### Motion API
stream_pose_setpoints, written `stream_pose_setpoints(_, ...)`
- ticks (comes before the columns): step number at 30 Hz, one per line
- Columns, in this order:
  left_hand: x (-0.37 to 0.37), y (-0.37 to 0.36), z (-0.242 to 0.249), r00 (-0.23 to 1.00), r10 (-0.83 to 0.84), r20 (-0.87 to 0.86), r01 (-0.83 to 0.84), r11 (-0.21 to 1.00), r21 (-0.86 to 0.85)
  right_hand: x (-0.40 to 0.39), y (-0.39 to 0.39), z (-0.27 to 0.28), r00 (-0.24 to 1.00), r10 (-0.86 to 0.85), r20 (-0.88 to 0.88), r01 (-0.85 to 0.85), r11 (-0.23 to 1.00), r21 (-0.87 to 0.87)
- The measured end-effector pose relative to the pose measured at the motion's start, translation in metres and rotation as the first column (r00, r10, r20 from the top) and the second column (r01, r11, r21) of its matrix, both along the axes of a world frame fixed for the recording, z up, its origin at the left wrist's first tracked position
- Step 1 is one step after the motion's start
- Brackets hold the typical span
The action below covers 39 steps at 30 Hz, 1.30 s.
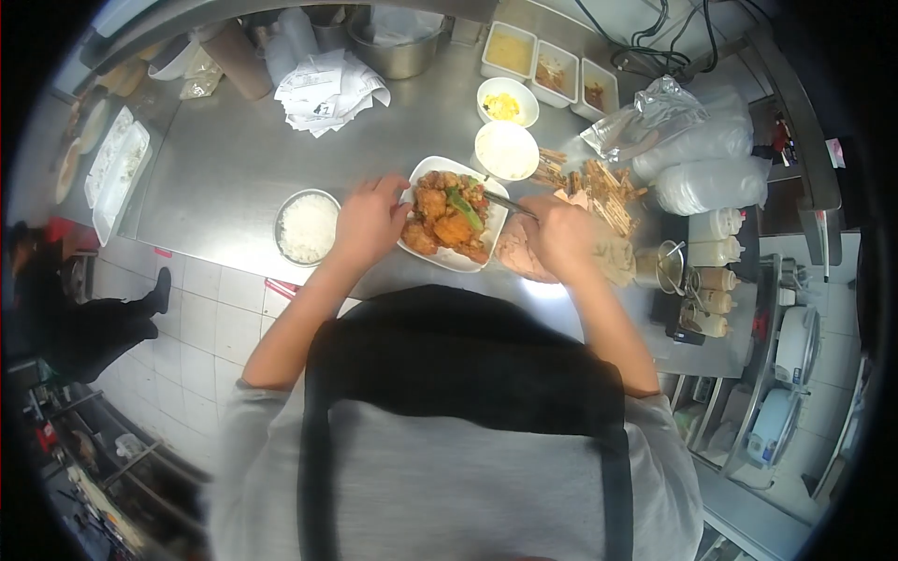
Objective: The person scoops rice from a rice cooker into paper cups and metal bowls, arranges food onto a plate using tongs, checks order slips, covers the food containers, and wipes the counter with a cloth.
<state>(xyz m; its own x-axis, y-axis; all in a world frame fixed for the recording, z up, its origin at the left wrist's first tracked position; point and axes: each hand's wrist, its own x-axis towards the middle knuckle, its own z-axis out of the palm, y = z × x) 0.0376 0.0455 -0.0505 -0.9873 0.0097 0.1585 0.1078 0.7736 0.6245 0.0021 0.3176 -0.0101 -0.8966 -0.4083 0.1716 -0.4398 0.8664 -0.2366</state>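
While the left hand (372,220) is resting loosely open at the left rim of a white dish (497,222), thumb and fingers apart, the right hand (552,232) is gripping a dark utensil (511,205) on the dish's right side. The utensil is reaching over the rim towards the food; its exact kind is too small to tell. Fried pieces (454,227) are filling the dish, with a green slice (465,208) lying on top. The dish is sitting at the near side of the steel bench (215,159), between the two hands.

To the left, a bowl (280,234) of rice (311,228) is standing near the bench's edge. A pink cloth (520,248) is lying just beside the right hand, and sticks (610,192) are lying in a pile beyond it. On the far side, a second bowl (506,175) is standing before a smaller one holding yellow food (502,106), with three tubs (555,73) lining up behind. Papers (327,89) are heaping at far left, foil (650,117) is lying at far right, and squeeze bottles (716,225) are standing in a row at right.
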Motion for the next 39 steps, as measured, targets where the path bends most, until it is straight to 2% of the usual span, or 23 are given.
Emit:
stream_pose_setpoints(3, 0.006, -0.001, -0.01, 0.996, 0.064, 0.066, -0.071, 0.991, 0.112, -0.002, -0.001, 0.01, 0.997, 0.019, -0.076, -0.024, 0.997, -0.078)
stream_pose_setpoints(4, 0.007, -0.002, -0.015, 0.996, 0.056, 0.074, -0.064, 0.992, 0.108, -0.001, -0.001, 0.014, 0.995, 0.013, -0.102, -0.025, 0.993, -0.116)
stream_pose_setpoints(7, 0.007, -0.005, -0.022, 0.994, 0.043, 0.104, -0.054, 0.993, 0.104, -0.004, -0.003, 0.007, 0.993, 0.029, -0.113, -0.035, 0.998, -0.046)
stream_pose_setpoints(10, 0.008, -0.004, -0.016, 0.989, 0.063, 0.135, -0.076, 0.993, 0.092, 0.002, 0.002, -0.005, 0.999, 0.024, -0.035, -0.024, 1.0, 0.016)
stream_pose_setpoints(12, 0.015, -0.002, -0.015, 0.986, 0.075, 0.148, -0.084, 0.995, 0.055, 0.005, 0.005, 0.002, 0.999, 0.018, -0.04, -0.021, 0.997, -0.068)
stream_pose_setpoints(13, 0.017, -0.001, -0.016, 0.987, 0.069, 0.147, -0.08, 0.995, 0.065, 0.007, 0.007, 0.005, 0.999, 0.011, -0.039, -0.016, 0.994, -0.11)
stream_pose_setpoints(18, 0.026, 0.001, -0.015, 0.987, 0.072, 0.143, -0.087, 0.991, 0.098, 0.01, 0.006, 0.012, 0.999, 0.031, -0.033, -0.034, 0.993, -0.111)
stream_pose_setpoints(21, 0.039, 0.0, -0.009, 0.995, 0.094, 0.015, -0.095, 0.974, 0.205, 0.029, 0.017, 0.041, 0.995, 0.093, -0.039, -0.099, 0.975, -0.2)
stream_pose_setpoints(24, 0.052, -0.003, -0.015, 0.987, 0.054, -0.149, -0.035, 0.991, 0.127, 0.052, 0.014, 0.039, 0.987, 0.131, -0.096, -0.155, 0.934, -0.321)
stream_pose_setpoints(25, 0.057, -0.001, -0.014, 0.987, 0.039, -0.155, -0.028, 0.997, 0.072, 0.058, 0.011, 0.033, 0.983, 0.132, -0.126, -0.169, 0.917, -0.361)
stream_pose_setpoints(28, 0.058, 0.005, -0.012, 0.985, 0.014, -0.171, -0.022, 0.999, -0.048, 0.066, 0.013, 0.007, 0.988, 0.134, -0.081, -0.148, 0.968, -0.204)
stream_pose_setpoints(29, 0.057, 0.008, -0.013, 0.986, 0.029, -0.165, -0.038, 0.998, -0.054, 0.07, 0.017, 0.011, 0.99, 0.137, -0.032, -0.141, 0.947, -0.29)
stream_pose_setpoints(32, 0.057, 0.014, -0.012, 0.988, 0.044, -0.147, -0.055, 0.996, -0.07, 0.078, 0.038, 0.027, 0.978, 0.194, 0.071, -0.168, 0.947, -0.273)
stream_pose_setpoints(35, 0.053, 0.013, -0.017, 0.981, 0.017, -0.193, -0.04, 0.993, -0.114, 0.084, 0.043, 0.001, 0.966, 0.246, -0.076, -0.256, 0.946, -0.199)
stream_pose_setpoints(38, 0.055, 0.015, -0.011, 0.982, 0.006, -0.188, -0.025, 0.995, -0.099, 0.093, 0.053, 0.021, 0.99, 0.062, 0.126, -0.02, 0.951, -0.31)
stream_pose_setpoints(39, 0.056, 0.014, -0.007, 0.965, -0.023, -0.261, -0.01, 0.992, -0.124, 0.093, 0.069, 0.032, 0.981, -0.034, 0.19, 0.115, 0.894, -0.433)
